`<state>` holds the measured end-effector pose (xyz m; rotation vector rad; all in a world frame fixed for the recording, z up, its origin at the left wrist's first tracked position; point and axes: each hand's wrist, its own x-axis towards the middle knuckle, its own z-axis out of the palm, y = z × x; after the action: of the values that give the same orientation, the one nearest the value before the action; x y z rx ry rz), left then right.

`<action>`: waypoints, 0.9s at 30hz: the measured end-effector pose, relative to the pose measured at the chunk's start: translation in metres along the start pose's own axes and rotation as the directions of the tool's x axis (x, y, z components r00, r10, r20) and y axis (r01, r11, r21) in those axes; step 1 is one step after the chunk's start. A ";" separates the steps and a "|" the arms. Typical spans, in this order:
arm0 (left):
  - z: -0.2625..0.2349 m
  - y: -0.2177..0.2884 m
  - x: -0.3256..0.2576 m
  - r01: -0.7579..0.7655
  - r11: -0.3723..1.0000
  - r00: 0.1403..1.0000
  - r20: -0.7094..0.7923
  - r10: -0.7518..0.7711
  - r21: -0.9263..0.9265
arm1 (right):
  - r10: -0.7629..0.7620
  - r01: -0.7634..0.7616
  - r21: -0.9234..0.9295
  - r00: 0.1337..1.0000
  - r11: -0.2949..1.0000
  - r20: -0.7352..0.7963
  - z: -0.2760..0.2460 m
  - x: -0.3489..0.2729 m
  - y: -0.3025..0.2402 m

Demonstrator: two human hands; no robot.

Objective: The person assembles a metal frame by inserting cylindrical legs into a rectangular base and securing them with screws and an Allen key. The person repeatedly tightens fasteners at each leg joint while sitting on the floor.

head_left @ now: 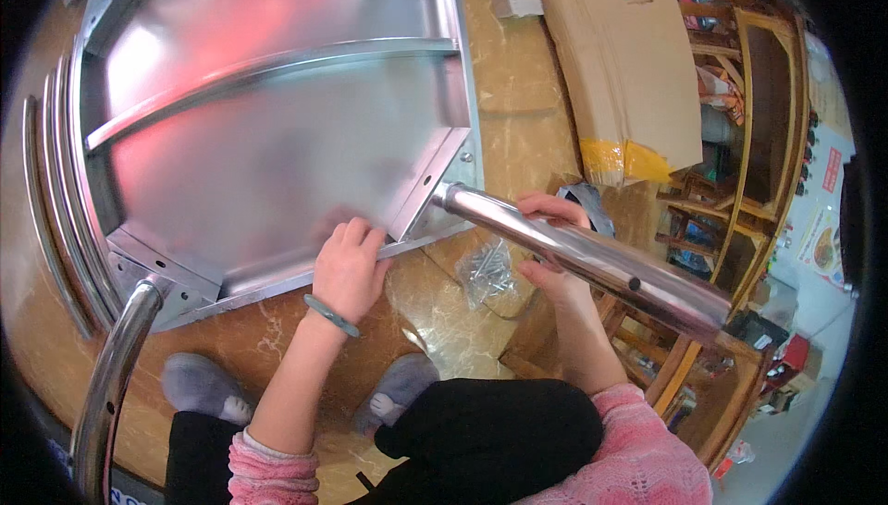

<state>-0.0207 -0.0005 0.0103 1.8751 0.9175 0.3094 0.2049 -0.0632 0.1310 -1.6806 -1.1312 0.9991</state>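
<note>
- Around the steel tube (657,274), the right hand (561,283) is gripping, thumb opposing fingers.
- Left hand (350,263) is touching the metal panel (277,153) near its edge (whether pinching, cannot tell).
- Steadying the wide end should be keeping the narrow tip aligned at the corner bracket (416,194).
- Tube is gleaming, showing one dark hole (635,283).

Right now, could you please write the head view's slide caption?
Left hand at the edge of a metal panel, right hand holding a shiny tube.
</note>
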 end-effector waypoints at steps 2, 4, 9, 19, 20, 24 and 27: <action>0.001 0.003 0.002 0.017 1.000 1.000 0.015 -0.017 -0.021 | -0.123 0.118 0.078 0.990 0.990 0.071 0.008 0.010 0.014; 0.001 0.003 0.007 0.036 0.998 0.999 0.032 -0.034 -0.058 | -0.116 0.113 0.070 0.993 0.991 0.038 0.010 0.010 0.015; 0.009 0.007 0.026 0.118 0.967 0.990 0.103 -0.097 -0.226 | -0.267 0.267 -0.071 0.964 0.961 0.022 0.010 0.013 0.021; 0.014 -0.002 0.046 0.231 0.881 0.957 0.261 -0.128 -0.413 | -0.182 0.167 0.084 0.960 0.982 0.214 0.006 0.028 0.015; 0.014 -0.002 0.045 0.233 0.878 0.958 0.256 -0.131 -0.418 | -0.196 0.172 0.109 0.940 0.979 0.279 0.005 0.033 0.016; 0.019 0.002 0.040 0.178 0.933 0.983 0.105 -0.153 -0.312 | -0.161 0.132 0.145 0.964 0.981 0.214 0.018 0.037 0.014; 0.027 0.011 0.032 0.114 0.979 0.993 -0.018 -0.119 -0.171 | -0.047 0.052 0.038 0.990 0.998 -0.131 0.044 0.021 0.012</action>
<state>0.0214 0.0015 0.0008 1.6579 0.9848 0.3329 0.1734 -0.0368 0.1028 -1.6521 -1.0542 0.8633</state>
